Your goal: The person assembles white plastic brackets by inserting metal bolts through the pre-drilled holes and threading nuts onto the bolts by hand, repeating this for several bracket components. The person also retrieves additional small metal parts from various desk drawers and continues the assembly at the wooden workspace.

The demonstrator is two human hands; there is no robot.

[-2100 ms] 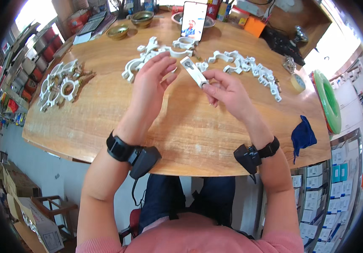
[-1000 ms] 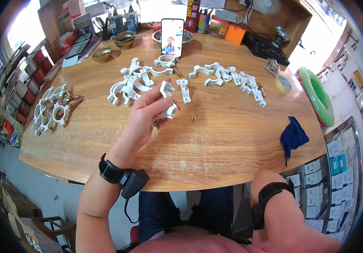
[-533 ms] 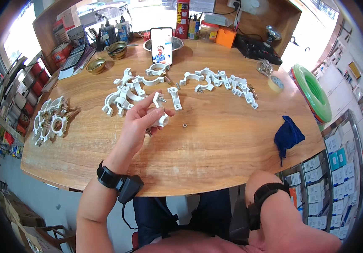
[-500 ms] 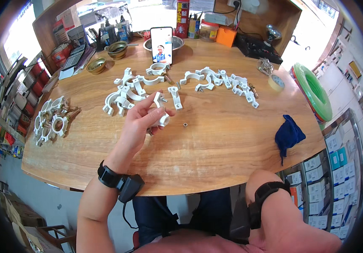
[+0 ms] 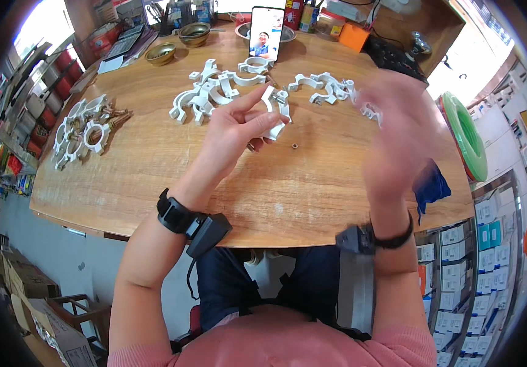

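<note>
My left hand (image 5: 231,133) is closed on a white pipe clamp (image 5: 271,133) above the middle of the table, with a metal bolt end showing by its upper end. A brass-coloured bolt tip peeks out below the fingers. My right hand (image 5: 398,131) is raised over the table's right side; motion smears its fingers, so what it holds, if anything, cannot be made out. A small nut (image 5: 295,146) lies on the wood beside the left hand. Loose white clamp halves (image 5: 181,101) are heaped beyond that hand, and more clamp halves (image 5: 336,92) lie to the right, partly behind my right hand.
Ring-shaped clamps with bolts (image 5: 87,138) are grouped at the left. A phone (image 5: 266,37) stands upright at the back, near brass bowls (image 5: 160,55). A dark blue cloth (image 5: 433,189) lies near the right edge, beside green hose coils (image 5: 468,137).
My right hand has come up from the table's near edge to over its right side. The left hand still holds the clamp. The whole view has shifted, with the table sitting higher.
</note>
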